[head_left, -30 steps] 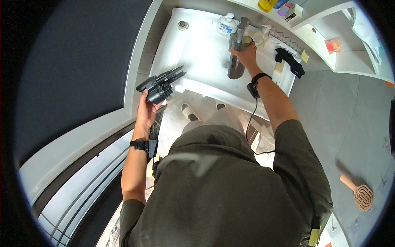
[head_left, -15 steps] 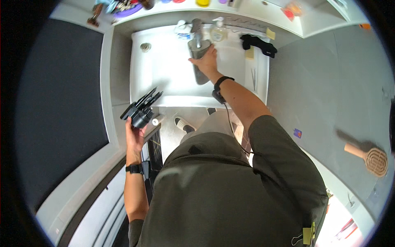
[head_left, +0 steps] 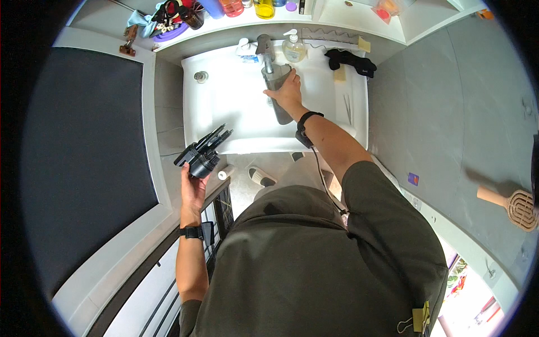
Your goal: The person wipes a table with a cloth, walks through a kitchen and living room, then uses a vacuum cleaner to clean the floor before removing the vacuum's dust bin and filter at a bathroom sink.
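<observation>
My right hand [head_left: 288, 92] is wrapped round a tall grey see-through container [head_left: 281, 111], tilted in the white sink [head_left: 236, 112]. The container's upper end is at the spout of the metal tap [head_left: 266, 51]; I cannot tell whether water runs. Off the sink's near left corner, my left hand [head_left: 193, 188] holds a black object [head_left: 203, 162] from below. It has a round ribbed part and several slim dark rods pointing up and right; its exact kind is unclear.
A clear pump bottle [head_left: 294, 49] and a white bottle [head_left: 246, 49] flank the tap. A black cloth item [head_left: 351, 62] and tweezers [head_left: 347, 109] lie along the sink's right side. Several bottles line the shelf [head_left: 331, 25] behind. A hairbrush [head_left: 519, 209] hangs at right.
The view has shifted slightly. My right hand still grips the container under the tap, and my left hand still holds the black object, turned a little.
</observation>
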A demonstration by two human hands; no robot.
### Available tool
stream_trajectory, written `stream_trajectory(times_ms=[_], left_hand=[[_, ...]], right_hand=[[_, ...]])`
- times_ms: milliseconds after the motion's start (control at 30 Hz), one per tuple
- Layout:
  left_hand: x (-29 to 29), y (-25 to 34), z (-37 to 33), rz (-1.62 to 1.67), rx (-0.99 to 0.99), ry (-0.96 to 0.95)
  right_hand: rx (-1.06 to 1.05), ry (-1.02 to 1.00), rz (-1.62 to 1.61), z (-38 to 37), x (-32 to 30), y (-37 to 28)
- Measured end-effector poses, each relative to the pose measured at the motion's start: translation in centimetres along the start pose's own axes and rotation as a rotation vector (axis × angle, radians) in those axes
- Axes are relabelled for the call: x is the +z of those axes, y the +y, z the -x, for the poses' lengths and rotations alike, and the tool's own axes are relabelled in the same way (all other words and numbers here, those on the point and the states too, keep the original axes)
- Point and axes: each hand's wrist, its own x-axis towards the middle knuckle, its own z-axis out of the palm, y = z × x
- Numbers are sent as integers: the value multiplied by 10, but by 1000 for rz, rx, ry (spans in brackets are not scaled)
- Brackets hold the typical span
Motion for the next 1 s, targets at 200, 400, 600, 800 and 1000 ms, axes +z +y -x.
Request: stream_trajectory(times_ms=[200, 400, 600, 800, 1000], left_hand=[[4, 1, 3, 17, 4, 41], [-9, -4, -4, 59, 6, 82], [-20, -9, -9, 114, -25, 86], [-27, -13, -14, 156, -33, 86], [-33, -20, -18, 187, -56, 108]], right_hand=[[-60, -65, 9, 1, 1, -5], [-92, -58, -32, -6, -5, 5], [-97, -100, 28, -13, -2, 4], [-169, -100, 235, -20, -11, -4], [-251, -262, 582, -35, -33, -18]])
